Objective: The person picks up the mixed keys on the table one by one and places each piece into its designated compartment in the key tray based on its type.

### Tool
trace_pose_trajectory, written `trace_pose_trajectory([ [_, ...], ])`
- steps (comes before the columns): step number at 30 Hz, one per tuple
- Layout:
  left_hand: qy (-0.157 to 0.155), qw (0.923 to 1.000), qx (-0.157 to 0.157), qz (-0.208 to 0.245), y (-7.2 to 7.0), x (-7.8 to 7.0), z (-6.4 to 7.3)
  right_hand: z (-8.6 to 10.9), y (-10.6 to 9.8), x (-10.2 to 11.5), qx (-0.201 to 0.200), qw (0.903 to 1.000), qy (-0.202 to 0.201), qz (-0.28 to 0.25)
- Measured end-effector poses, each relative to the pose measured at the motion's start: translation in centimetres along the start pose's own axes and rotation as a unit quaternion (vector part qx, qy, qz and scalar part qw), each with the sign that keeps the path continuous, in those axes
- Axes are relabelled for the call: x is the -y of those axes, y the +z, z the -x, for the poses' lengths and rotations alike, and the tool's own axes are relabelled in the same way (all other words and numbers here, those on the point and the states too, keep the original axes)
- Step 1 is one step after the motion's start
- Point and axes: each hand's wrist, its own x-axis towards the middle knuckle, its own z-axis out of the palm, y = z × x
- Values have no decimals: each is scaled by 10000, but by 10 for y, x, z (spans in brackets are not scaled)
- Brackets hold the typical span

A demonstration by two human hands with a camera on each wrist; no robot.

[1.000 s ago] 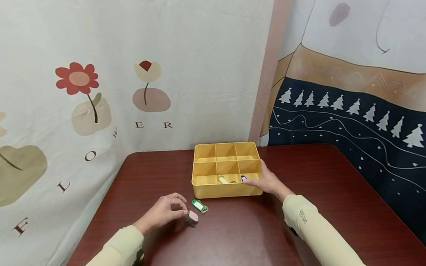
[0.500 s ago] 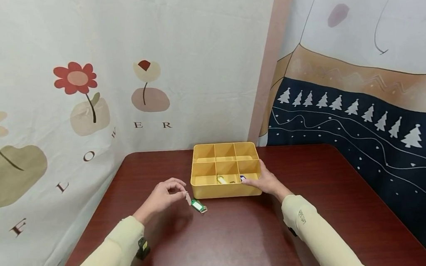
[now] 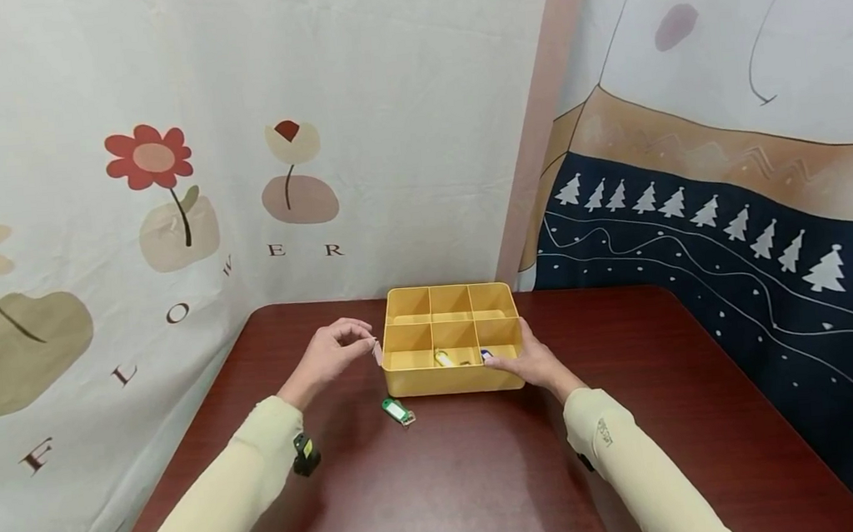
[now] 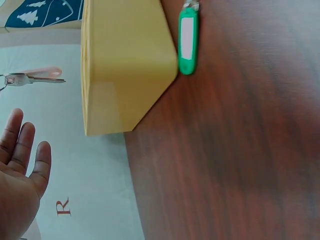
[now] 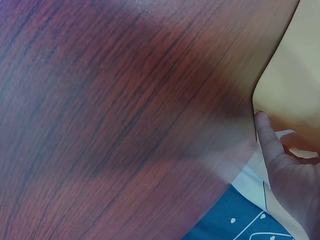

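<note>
In the head view my left hand [image 3: 333, 357] is raised by the left side of the yellow compartment box [image 3: 454, 380]. Its thumb and fingertips pinch a pink key tag [image 3: 377, 352], which hangs with its key [image 4: 47, 80], seen in the left wrist view. My right hand [image 3: 533, 361] holds the box at its front right corner, thumb over the front rim; the right wrist view shows one finger along its wall. On the table in front of the box lies a green key tag [image 3: 397, 411]. The front middle compartment contains a yellow key tag [image 3: 444, 359], and the front right one a blue key tag [image 3: 486, 355].
The box stands near the back of a dark red wooden table [image 3: 458, 481]. Behind the table hang a pale printed curtain [image 3: 401, 134] with flowers and, to the right, a dark blue one [image 3: 698, 278] with trees.
My left hand has lifted the pink key tag off the table and carried it up and away, past the green tag to beside the box. The right hand stays at its corner.
</note>
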Motion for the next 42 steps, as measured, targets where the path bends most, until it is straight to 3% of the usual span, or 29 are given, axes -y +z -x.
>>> trace_pose_trajectory([
  [9, -231, 9994, -186, -198, 10, -5, -30, 2, -1, -3, -49, 10000, 17, -24],
  [17, -390, 9990, -232, -9, 20, -9, -52, 3, -1, -1, -138, 9998, 80, 83],
  [26, -538, 9972, -489, 156, 27, -12, -75, 1, 0, -2, -177, 9998, -10, 55],
  [42, -991, 9925, -718, -13, 48, 7, -106, -1, 3, -4, -171, 9996, -66, -206],
])
